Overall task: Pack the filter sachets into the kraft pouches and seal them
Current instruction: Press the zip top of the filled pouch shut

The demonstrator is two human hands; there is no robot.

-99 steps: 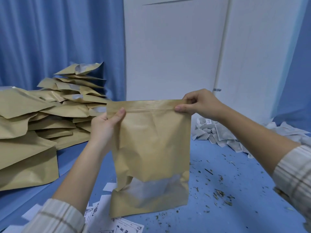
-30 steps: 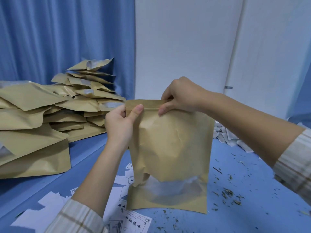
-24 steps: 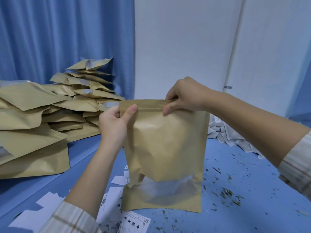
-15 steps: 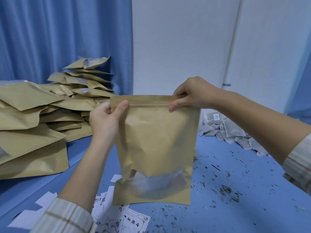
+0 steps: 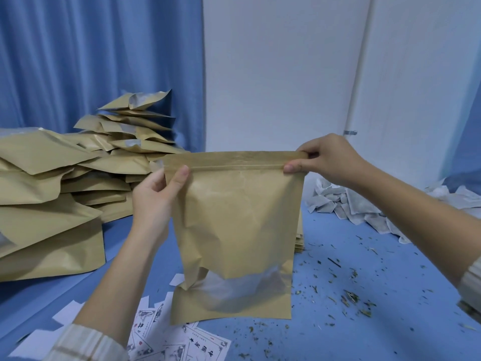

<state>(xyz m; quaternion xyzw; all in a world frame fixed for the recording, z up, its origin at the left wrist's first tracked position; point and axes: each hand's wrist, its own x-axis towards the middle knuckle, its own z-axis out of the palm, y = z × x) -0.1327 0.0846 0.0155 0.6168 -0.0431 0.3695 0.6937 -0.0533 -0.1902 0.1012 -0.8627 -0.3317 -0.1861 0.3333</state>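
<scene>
Kraft pouch (image 5: pixel 234 220) held upright over the middle of the blue tabletop (image 5: pixel 364 321), its bottom edge at or just above the surface; cannot tell if it touches. Frosted window low on the pouch shows pale contents inside.

Left hand (image 5: pixel 156 196): grips the pouch's upper left corner, thumb pressed on the front just under the zip strip, fingers curled behind.

Right hand (image 5: pixel 328 160): pinches the upper right corner at the zip strip, thumb on the front, fingers folded over the top edge. Strip runs flat and straight between the two hands.

Left side of tabletop: big heap of kraft pouches (image 5: pixel 65 183), stacked against the blue curtain (image 5: pixel 91 61). Far right: pile of white filter sachets (image 5: pixel 346 204). Near edge: printed paper labels (image 5: pixel 182 345), scattered. Right of the pouch: loose dried herb crumbs (image 5: pixel 348 295).
</scene>
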